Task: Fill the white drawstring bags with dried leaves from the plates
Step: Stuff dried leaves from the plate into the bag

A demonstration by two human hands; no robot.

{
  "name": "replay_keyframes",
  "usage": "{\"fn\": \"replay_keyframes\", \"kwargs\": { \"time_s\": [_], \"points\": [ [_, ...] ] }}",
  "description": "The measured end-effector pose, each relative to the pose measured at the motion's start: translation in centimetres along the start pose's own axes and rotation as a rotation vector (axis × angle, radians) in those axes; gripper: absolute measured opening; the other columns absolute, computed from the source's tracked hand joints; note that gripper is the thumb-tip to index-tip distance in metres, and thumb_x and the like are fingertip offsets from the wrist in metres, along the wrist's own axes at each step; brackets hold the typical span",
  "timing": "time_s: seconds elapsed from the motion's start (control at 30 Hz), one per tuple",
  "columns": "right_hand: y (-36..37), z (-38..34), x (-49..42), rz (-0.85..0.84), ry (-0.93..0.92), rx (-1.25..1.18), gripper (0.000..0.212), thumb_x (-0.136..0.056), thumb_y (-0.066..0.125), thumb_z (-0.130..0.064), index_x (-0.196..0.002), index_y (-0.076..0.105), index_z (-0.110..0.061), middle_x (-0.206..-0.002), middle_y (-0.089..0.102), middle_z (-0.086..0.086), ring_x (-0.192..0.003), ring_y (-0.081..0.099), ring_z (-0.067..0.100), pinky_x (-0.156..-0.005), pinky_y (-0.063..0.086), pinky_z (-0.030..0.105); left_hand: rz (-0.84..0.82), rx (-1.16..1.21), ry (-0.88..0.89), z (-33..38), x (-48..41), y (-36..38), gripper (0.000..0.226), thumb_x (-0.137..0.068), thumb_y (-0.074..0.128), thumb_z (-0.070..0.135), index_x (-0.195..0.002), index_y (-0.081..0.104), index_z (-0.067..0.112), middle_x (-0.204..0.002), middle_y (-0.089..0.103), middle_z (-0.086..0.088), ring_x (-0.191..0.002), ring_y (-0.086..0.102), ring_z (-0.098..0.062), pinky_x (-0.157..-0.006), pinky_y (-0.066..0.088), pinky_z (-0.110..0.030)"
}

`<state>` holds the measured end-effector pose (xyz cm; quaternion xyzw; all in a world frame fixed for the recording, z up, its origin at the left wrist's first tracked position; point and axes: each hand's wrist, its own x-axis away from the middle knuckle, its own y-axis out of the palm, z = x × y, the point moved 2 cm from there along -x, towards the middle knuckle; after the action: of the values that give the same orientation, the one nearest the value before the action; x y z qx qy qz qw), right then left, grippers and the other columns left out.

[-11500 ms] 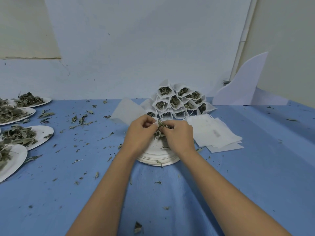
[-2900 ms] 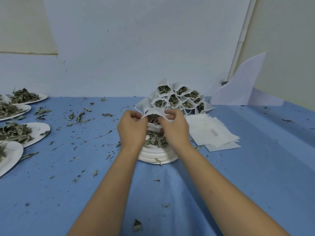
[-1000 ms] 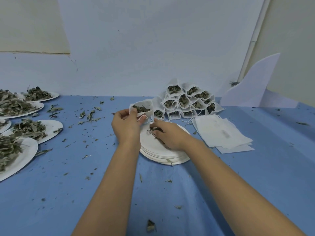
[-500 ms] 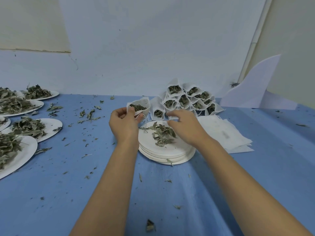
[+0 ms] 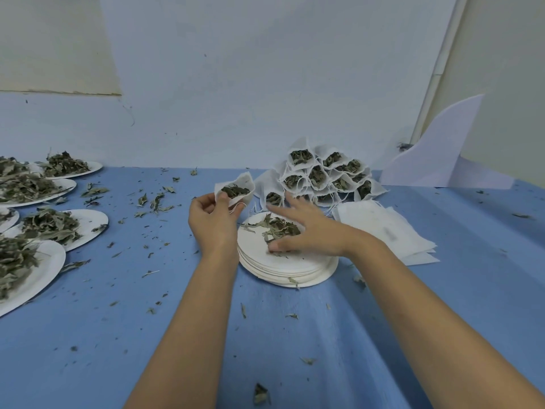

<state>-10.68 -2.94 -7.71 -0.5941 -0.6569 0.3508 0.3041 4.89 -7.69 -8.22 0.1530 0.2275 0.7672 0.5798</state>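
My left hand (image 5: pixel 213 222) holds a white drawstring bag (image 5: pixel 236 188) by its mouth, raised left of the plate stack, with dried leaves showing inside. A stack of white paper plates (image 5: pixel 287 262) lies in the middle of the blue table, and a small heap of dried leaves (image 5: pixel 278 227) sits on the top plate. My right hand (image 5: pixel 306 228) hovers over that heap with fingers spread and the thumb touching the plate. Behind the plates, several filled bags (image 5: pixel 321 175) are piled in a pyramid against the wall.
A pile of flat empty bags (image 5: pixel 386 228) lies right of the plates. Several plates of dried leaves (image 5: pixel 51 228) line the left side of the table. Leaf crumbs are scattered over the blue cloth (image 5: pixel 118 305). A white foam sheet (image 5: pixel 442 154) leans at the back right.
My right hand has swung back from the bag pile to spread over the leaf heap on the top plate. My left hand keeps the bag raised in about the same place.
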Motion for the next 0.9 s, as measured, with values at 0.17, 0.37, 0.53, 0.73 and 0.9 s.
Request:
{"fn": "replay_keyframes", "kwargs": {
  "time_s": [0.17, 0.37, 0.53, 0.73, 0.9],
  "points": [
    [2.0, 0.1, -1.3, -0.105, -0.081, 0.1, 0.069, -0.093, 0.052, -0.045, -0.15, 0.015, -0.034, -0.159, -0.012, -0.008, -0.144, -0.017, 0.011, -0.117, -0.001, 0.035, -0.002, 0.012, -0.008, 0.0, 0.1, 0.1, 0.015, -0.094, 0.056, 0.005, -0.083, 0.049, 0.012, -0.085, 0.056, -0.002, -0.073, 0.062, -0.01, -0.06, 0.056, -0.015],
    [3.0, -0.5, -2.6, -0.107, -0.073, 0.247, 0.057, -0.1, 0.034, -0.044, -0.151, 0.017, -0.024, -0.16, 0.005, 0.0, -0.147, -0.003, 0.016, -0.116, 0.001, 0.029, -0.001, 0.019, -0.013, 0.1, 0.1, 0.1, 0.016, -0.094, 0.055, 0.005, -0.081, 0.05, 0.013, -0.085, 0.056, -0.003, -0.075, 0.062, -0.014, -0.057, 0.055, -0.014],
    [2.6, -0.8, -2.3, 0.136, -0.144, 0.308, 0.038, -0.099, 0.046, -0.034, -0.134, 0.054, -0.02, -0.134, 0.056, 0.0, -0.122, 0.05, 0.019, -0.095, 0.036, 0.026, 0.025, 0.07, 0.004, 0.6, 0.0, 0.0, 0.005, -0.094, 0.055, 0.004, -0.093, 0.051, 0.005, -0.084, 0.055, -0.002, -0.072, 0.061, -0.01, -0.056, 0.054, -0.014],
    [2.6, -0.8, -1.7, 0.347, -0.12, 0.294, 0.021, -0.094, 0.058, -0.023, -0.108, 0.073, -0.016, -0.102, 0.073, 0.002, -0.096, 0.064, 0.019, -0.082, 0.044, 0.026, 0.047, 0.098, 0.05, 1.6, -0.6, -0.2, 0.011, -0.094, 0.056, 0.006, -0.085, 0.05, 0.01, -0.089, 0.054, -0.001, -0.073, 0.062, -0.009, -0.057, 0.053, -0.015],
    [2.6, -1.0, -1.4, 0.454, -0.103, 0.291, 0.019, -0.092, 0.058, -0.012, -0.098, 0.076, -0.011, -0.092, 0.074, 0.005, -0.083, 0.066, 0.02, -0.079, 0.045, 0.023, 0.034, 0.061, 0.05, 1.2, -0.3, 0.0, 0.012, -0.094, 0.056, 0.006, -0.084, 0.051, 0.01, -0.085, 0.055, -0.001, -0.07, 0.062, -0.008, -0.057, 0.054, -0.015]
  ]
}}
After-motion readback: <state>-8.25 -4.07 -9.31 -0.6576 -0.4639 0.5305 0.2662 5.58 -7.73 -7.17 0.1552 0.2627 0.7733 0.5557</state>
